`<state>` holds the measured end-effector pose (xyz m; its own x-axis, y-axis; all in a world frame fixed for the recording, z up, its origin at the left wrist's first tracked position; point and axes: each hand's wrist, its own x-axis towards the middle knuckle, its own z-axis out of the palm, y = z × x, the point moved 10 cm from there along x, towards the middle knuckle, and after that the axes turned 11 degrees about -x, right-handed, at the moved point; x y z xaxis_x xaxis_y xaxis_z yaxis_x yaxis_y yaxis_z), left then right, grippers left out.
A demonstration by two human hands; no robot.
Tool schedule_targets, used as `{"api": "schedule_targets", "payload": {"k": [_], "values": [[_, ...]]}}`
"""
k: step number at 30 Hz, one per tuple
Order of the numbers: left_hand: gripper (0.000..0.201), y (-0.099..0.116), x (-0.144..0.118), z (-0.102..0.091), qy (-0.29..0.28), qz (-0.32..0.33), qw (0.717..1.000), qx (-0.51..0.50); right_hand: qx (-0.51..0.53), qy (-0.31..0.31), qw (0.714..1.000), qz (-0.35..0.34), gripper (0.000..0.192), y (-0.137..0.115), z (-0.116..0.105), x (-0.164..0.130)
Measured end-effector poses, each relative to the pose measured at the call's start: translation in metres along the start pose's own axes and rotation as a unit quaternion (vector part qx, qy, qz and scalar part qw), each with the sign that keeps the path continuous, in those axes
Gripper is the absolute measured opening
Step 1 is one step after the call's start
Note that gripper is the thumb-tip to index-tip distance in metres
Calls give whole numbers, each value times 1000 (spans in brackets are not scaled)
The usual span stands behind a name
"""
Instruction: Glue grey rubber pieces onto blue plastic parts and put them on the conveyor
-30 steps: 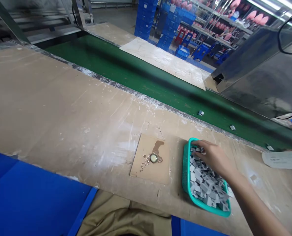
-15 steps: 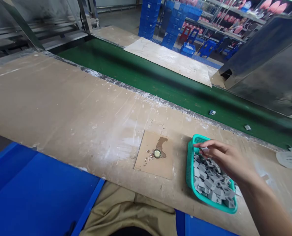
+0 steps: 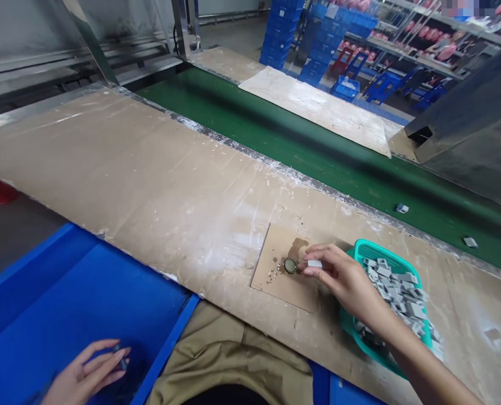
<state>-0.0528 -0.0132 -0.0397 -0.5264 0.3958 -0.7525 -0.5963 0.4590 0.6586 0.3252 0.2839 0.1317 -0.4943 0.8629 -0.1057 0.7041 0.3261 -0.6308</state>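
Since the earlier frame the right hand [image 3: 343, 278] has come out of the basket [image 3: 362, 250] and moved left, and the left hand [image 3: 81, 377] has come into view at the bottom left.

Left hand: down inside the blue bin [image 3: 64, 292], fingers loosely curled about a small dark piece [image 3: 119, 356]; whether it really grips it I cannot tell.

Further right, on the worn counter [image 3: 149, 180], lies a cardboard square [image 3: 271, 270] with a brown stain, and on it a small round cap [image 3: 290, 265].

Right hand: thumb and fingertips are pinched together on a small grey block [image 3: 315, 263], held just beside the cap, over the cardboard square. Whether the block touches the cap is not clear.

Behind the wrist the green basket sits on the counter, full of grey blocks [image 3: 397, 292], its near edge hidden by the forearm.

Beyond the counter runs a green belt [image 3: 275, 140], with two small blocks [image 3: 402, 208] lying on it at the right, well apart from each other.
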Motion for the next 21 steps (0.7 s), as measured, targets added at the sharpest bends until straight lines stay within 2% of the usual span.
{"api": "schedule_targets", "payload": {"k": [2, 5, 8, 10, 12, 14, 17, 19, 21], "values": [[54, -1, -11, 19, -24, -30, 999, -16, 91, -50, 994, 37, 26, 4, 12, 1], [55, -3, -26, 48, -48, -62, 995, -53, 200, -122, 966, 108, 32, 13, 30, -4], [49, -16, -36, 80, -98, -101, 984, -107, 227, -154, 950, 147, 37, 18, 36, -9], [44, -24, -41, 99, -133, -120, 974, -139, 200, -160, 955, 151, 41, 19, 36, -9], [39, -29, -45, 115, -170, -132, 965, -150, 127, -135, 973, 139, 43, 19, 30, -5], [35, -29, -50, 129, -212, -133, 957, -145, 24, -81, 990, 112, 41, 17, 19, 0], [29, -27, -55, 143, -266, -133, 946, -128, -92, -10, 994, 55, 32, 10, 8, 3], [26, -26, -53, 140, -260, -127, 948, -129, -121, 6, 992, 26, 29, 8, 8, 4], [27, -27, -47, 128, -213, -124, 959, -143, -142, 16, 990, 2, 28, 7, 9, 3]]}}
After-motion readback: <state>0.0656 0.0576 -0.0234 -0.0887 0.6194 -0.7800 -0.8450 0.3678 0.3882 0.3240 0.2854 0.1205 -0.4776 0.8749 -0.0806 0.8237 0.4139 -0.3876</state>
